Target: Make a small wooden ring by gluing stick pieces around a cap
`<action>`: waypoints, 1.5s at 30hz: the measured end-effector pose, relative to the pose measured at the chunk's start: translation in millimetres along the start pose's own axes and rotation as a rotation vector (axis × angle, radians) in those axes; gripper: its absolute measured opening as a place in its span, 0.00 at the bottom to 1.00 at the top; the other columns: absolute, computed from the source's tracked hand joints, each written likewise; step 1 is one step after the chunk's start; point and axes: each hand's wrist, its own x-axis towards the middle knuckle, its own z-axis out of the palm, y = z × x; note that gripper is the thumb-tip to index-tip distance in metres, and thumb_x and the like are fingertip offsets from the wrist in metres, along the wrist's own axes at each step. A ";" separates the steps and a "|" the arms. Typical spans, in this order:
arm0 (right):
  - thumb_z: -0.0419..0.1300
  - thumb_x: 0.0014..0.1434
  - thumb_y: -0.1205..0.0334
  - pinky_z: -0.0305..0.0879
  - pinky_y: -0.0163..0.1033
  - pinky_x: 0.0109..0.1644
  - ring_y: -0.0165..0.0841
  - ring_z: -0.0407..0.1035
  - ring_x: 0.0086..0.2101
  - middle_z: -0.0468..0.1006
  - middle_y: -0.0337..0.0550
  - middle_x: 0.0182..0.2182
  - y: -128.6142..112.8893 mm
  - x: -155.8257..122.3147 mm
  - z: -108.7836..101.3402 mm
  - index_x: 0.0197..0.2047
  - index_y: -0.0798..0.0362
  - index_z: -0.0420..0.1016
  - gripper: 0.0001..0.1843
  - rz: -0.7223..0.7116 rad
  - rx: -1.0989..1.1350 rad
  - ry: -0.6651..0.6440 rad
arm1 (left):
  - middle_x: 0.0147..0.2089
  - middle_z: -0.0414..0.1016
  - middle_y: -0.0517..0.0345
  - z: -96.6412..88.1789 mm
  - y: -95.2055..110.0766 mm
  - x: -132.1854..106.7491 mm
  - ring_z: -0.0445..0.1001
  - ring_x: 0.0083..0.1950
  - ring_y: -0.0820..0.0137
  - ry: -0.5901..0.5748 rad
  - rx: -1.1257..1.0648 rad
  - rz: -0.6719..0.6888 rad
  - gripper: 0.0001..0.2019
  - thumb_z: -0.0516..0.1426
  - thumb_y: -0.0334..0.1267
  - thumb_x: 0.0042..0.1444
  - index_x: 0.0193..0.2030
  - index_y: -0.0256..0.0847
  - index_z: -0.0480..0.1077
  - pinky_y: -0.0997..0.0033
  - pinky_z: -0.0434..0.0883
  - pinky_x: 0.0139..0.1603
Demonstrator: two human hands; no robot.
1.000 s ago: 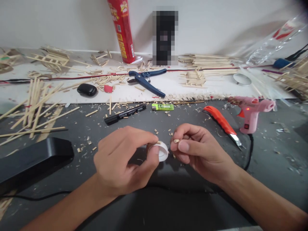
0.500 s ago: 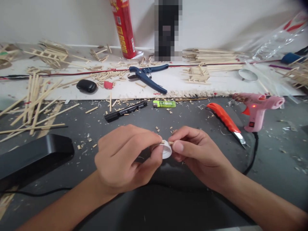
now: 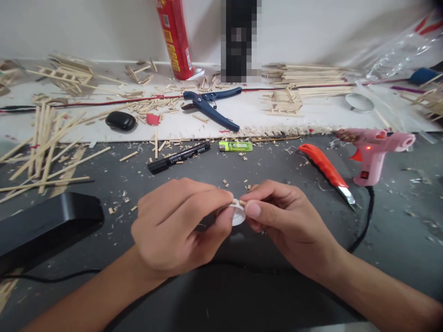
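Observation:
Between thumb and index finger, my left hand pinches a small white plastic cap, its hollow side partly in view. My right hand is closed on a short wooden stick, whose tip reaches the cap's upper rim. A small pale piece of wood shows at that rim beside my left fingertip; whether it is joined to the cap I cannot tell. The fingers hide most of the stick and the cap's left part. Both hands are just above the dark grey tabletop.
Beyond my hands lie a black marker, a green lighter and blue cutters. On the right are an orange utility knife and a pink glue gun, its light lit. Wooden sticks and a black box occupy the left.
The stick in my right hand has come closer to the cap, and the gap at the rim has narrowed. Both hands keep their grips; the view has shifted slightly.

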 end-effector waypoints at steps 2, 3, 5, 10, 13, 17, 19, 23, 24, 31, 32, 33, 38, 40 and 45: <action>0.77 0.57 0.59 0.64 0.32 0.31 0.25 0.66 0.26 0.80 0.35 0.25 -0.6 -0.5 0.2 0.33 0.46 0.89 0.04 0.005 0.001 0.008 | 0.34 0.85 0.65 -0.3 0.0 0.3 0.83 0.31 0.73 -0.007 0.004 0.001 0.11 0.68 0.29 0.58 0.43 0.44 0.74 0.74 0.79 0.34; 0.77 0.57 0.59 0.64 0.32 0.31 0.25 0.66 0.26 0.80 0.35 0.25 -0.8 -0.8 0.4 0.33 0.45 0.89 0.04 0.005 0.004 0.008 | 0.34 0.85 0.65 -0.5 0.2 0.4 0.83 0.32 0.72 -0.012 0.005 -0.002 0.11 0.68 0.29 0.58 0.44 0.44 0.74 0.74 0.79 0.34; 0.78 0.57 0.59 0.64 0.32 0.30 0.25 0.66 0.26 0.81 0.35 0.26 -0.9 -1.3 0.6 0.33 0.45 0.89 0.04 0.003 0.009 0.005 | 0.34 0.86 0.64 -0.8 1.0 0.6 0.83 0.32 0.72 -0.023 0.002 -0.016 0.11 0.68 0.29 0.59 0.44 0.45 0.73 0.73 0.79 0.34; 0.77 0.58 0.59 0.64 0.30 0.31 0.24 0.66 0.27 0.81 0.34 0.27 -0.9 -1.2 1.0 0.34 0.43 0.89 0.03 0.004 0.002 0.002 | 0.33 0.85 0.65 -0.1 1.1 1.5 0.83 0.31 0.71 -0.022 -0.010 -0.014 0.11 0.68 0.29 0.58 0.43 0.46 0.74 0.72 0.78 0.32; 0.78 0.57 0.59 0.63 0.31 0.31 0.24 0.66 0.26 0.80 0.34 0.25 -1.2 -1.1 0.5 0.33 0.44 0.89 0.03 0.008 -0.013 0.011 | 0.32 0.85 0.65 0.3 -0.2 1.7 0.83 0.30 0.71 -0.019 -0.004 0.001 0.11 0.68 0.29 0.57 0.43 0.45 0.74 0.73 0.79 0.32; 0.78 0.58 0.60 0.62 0.31 0.31 0.24 0.66 0.26 0.80 0.34 0.24 -0.7 -2.1 -1.2 0.33 0.44 0.89 0.03 0.008 -0.027 0.024 | 0.33 0.85 0.64 -0.2 -0.3 1.1 0.84 0.32 0.72 -0.034 0.001 0.003 0.11 0.69 0.29 0.58 0.44 0.44 0.75 0.75 0.82 0.37; 0.78 0.58 0.60 0.62 0.31 0.31 0.24 0.66 0.27 0.80 0.34 0.25 -0.1 -2.3 -1.8 0.33 0.45 0.89 0.03 0.009 -0.027 0.023 | 0.34 0.86 0.64 -1.0 0.3 0.8 0.84 0.33 0.72 -0.040 0.010 0.006 0.11 0.69 0.29 0.58 0.44 0.44 0.75 0.76 0.82 0.38; 0.77 0.58 0.61 0.64 0.32 0.32 0.24 0.67 0.27 0.81 0.34 0.26 0.1 -1.2 -2.0 0.33 0.45 0.89 0.03 0.006 -0.025 0.018 | 0.34 0.86 0.64 -2.5 1.5 1.1 0.85 0.32 0.72 -0.061 0.028 0.011 0.11 0.69 0.29 0.58 0.45 0.45 0.75 0.76 0.80 0.34; 0.77 0.58 0.61 0.64 0.32 0.32 0.24 0.67 0.27 0.81 0.34 0.26 -0.2 -0.9 -1.9 0.33 0.45 0.89 0.03 0.005 -0.028 0.020 | 0.34 0.86 0.64 -2.8 1.7 1.2 0.85 0.32 0.71 -0.065 0.029 0.010 0.11 0.69 0.30 0.58 0.45 0.45 0.75 0.76 0.80 0.33; 0.80 0.54 0.59 0.73 0.36 0.37 0.30 0.75 0.31 0.84 0.38 0.30 -4.3 1.8 -0.4 0.33 0.46 0.88 0.06 -0.030 -0.106 0.038 | 0.36 0.87 0.64 -2.9 2.8 1.8 0.85 0.33 0.71 -0.101 0.033 -0.021 0.09 0.67 0.30 0.61 0.43 0.48 0.76 0.75 0.80 0.32; 0.80 0.53 0.59 0.74 0.38 0.39 0.32 0.77 0.33 0.85 0.38 0.31 -4.9 2.1 0.0 0.35 0.45 0.88 0.07 -0.044 -0.114 0.043 | 0.36 0.87 0.64 -2.9 3.0 1.7 0.85 0.33 0.71 -0.109 0.040 -0.036 0.08 0.67 0.31 0.62 0.43 0.48 0.76 0.75 0.80 0.32; 0.80 0.53 0.59 0.75 0.39 0.40 0.33 0.78 0.33 0.85 0.39 0.32 -5.3 2.2 0.4 0.36 0.45 0.88 0.08 -0.060 -0.121 0.049 | 0.36 0.87 0.64 -3.0 3.2 1.6 0.85 0.33 0.71 -0.115 0.050 -0.052 0.07 0.67 0.31 0.63 0.43 0.48 0.76 0.74 0.80 0.32; 0.79 0.56 0.58 0.76 0.38 0.38 0.32 0.78 0.32 0.85 0.38 0.31 -8.6 0.8 0.2 0.35 0.45 0.88 0.05 -0.174 -0.246 0.081 | 0.36 0.87 0.62 -4.2 3.3 2.2 0.86 0.33 0.70 -0.120 0.070 -0.048 0.06 0.68 0.32 0.63 0.43 0.45 0.78 0.73 0.78 0.30; 0.79 0.56 0.60 0.76 0.38 0.38 0.33 0.77 0.32 0.85 0.38 0.31 -10.3 0.2 -0.3 0.35 0.45 0.88 0.05 -0.207 -0.319 0.090 | 0.36 0.87 0.62 -5.1 3.5 2.8 0.85 0.33 0.70 -0.126 0.072 -0.038 0.05 0.68 0.33 0.63 0.43 0.45 0.78 0.73 0.78 0.30; 0.79 0.55 0.59 0.76 0.37 0.37 0.33 0.78 0.32 0.86 0.37 0.31 -12.6 -0.9 -1.4 0.35 0.44 0.89 0.05 -0.245 -0.437 0.119 | 0.38 0.88 0.65 -8.5 5.4 3.7 0.86 0.33 0.70 -0.191 0.106 -0.079 0.04 0.66 0.35 0.65 0.44 0.49 0.79 0.72 0.78 0.29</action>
